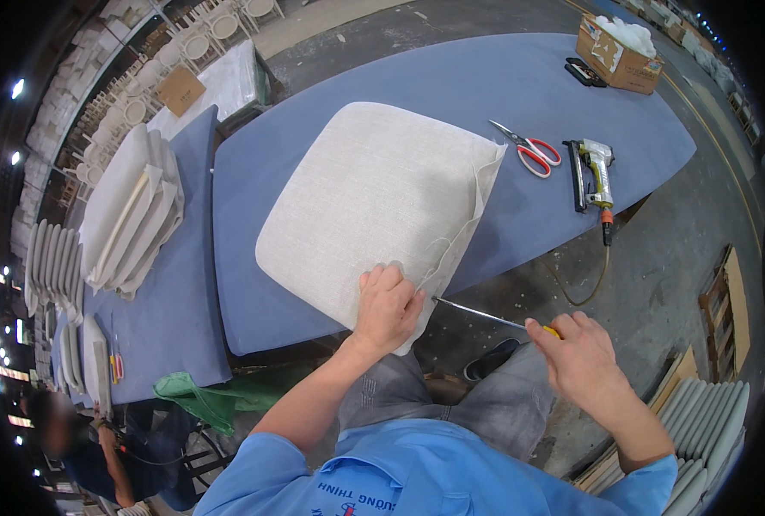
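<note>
Pale fabric-covered cushion (357,189) flat on the blue table (520,86), its near corner jutting past the table edge toward the wearer's lap. Left hand (385,305) on the cushion's near end, fingers bunched, thumb by the border; cannot tell whether it pinches the cloth or only presses it. Right hand (582,357) off to the near right of the cushion, closed round the yellow handle of a thin-shafted tool (486,315); shaft points back at the cushion's right border, tip close by the left hand, contact unclear. Loose thread (438,243) curling along that same border, where the cloth edge is ragged. Red-and-white scissors (539,155) lie just right of the cushion's far right corner, blades parted; farther right of it, a staple gun (600,163) with hose (602,275) trailing off the table. Well beyond the cushion, far right: cardboard box (619,60) with white stuffing, black case (584,72) beside it. Left of the cushion, on another blue tabletop, a pile of similar pale pieces (133,215).
</note>
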A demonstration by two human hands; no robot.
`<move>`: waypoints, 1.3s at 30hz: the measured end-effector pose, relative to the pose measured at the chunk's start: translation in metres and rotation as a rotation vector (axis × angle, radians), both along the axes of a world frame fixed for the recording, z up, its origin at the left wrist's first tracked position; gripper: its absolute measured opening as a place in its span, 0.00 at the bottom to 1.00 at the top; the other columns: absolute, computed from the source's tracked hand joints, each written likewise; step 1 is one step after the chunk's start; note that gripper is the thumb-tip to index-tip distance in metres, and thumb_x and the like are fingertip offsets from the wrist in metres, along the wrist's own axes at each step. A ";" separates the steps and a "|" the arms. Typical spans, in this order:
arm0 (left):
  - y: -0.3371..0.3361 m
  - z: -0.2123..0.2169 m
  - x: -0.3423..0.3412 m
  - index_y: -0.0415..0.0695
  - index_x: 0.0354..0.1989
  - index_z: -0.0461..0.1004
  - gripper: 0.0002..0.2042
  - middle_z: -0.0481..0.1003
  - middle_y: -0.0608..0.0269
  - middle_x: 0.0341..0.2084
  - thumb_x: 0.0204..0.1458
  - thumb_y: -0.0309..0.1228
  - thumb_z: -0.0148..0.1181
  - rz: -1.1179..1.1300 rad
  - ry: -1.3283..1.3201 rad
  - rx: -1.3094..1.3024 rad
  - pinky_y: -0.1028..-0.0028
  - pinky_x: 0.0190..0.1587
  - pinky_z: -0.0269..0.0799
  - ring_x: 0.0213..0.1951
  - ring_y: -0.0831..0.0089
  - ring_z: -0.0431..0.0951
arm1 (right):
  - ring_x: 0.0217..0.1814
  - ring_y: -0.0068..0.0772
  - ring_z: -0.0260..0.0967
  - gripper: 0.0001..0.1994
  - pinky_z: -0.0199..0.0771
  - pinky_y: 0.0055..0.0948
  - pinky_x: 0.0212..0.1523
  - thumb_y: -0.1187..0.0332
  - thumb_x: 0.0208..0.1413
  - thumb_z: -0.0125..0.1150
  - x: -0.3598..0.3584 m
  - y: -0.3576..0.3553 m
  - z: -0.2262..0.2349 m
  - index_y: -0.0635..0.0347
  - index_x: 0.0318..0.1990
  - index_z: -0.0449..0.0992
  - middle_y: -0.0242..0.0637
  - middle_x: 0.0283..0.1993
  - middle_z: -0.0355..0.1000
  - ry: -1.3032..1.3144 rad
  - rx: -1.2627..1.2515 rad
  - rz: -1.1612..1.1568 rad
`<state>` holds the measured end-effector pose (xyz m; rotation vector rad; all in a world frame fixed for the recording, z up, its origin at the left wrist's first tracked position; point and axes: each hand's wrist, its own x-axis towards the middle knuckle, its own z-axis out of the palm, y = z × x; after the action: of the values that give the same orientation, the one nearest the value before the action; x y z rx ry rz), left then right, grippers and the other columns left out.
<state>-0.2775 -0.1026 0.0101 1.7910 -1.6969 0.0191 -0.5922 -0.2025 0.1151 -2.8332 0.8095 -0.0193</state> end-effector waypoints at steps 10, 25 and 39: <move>0.002 -0.002 -0.003 0.47 0.23 0.69 0.13 0.65 0.60 0.31 0.50 0.28 0.71 0.014 -0.005 0.002 0.59 0.43 0.56 0.37 0.57 0.67 | 0.46 0.45 0.70 0.28 0.73 0.43 0.44 0.73 0.49 0.65 0.018 0.005 0.016 0.60 0.62 0.79 0.40 0.41 0.71 0.130 -0.179 0.136; 0.000 0.001 0.002 0.47 0.24 0.69 0.13 0.67 0.60 0.31 0.55 0.30 0.69 0.014 -0.018 0.009 0.58 0.44 0.57 0.38 0.58 0.67 | 0.44 0.18 0.75 0.18 0.76 0.25 0.48 0.75 0.65 0.67 -0.016 0.010 -0.166 0.61 0.62 0.82 0.32 0.43 0.82 -0.486 1.269 -0.391; -0.001 -0.001 -0.003 0.46 0.22 0.68 0.13 0.67 0.58 0.31 0.54 0.29 0.67 0.038 -0.037 -0.008 0.58 0.45 0.59 0.39 0.56 0.69 | 0.37 0.45 0.74 0.16 0.74 0.40 0.39 0.74 0.60 0.67 -0.025 0.003 -0.132 0.58 0.56 0.84 0.40 0.33 0.74 -0.541 0.504 -0.140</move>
<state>-0.2801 -0.1040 0.0087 1.8273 -1.6863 0.0754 -0.6174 -0.1998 -0.0173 -2.1413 0.7480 -0.5017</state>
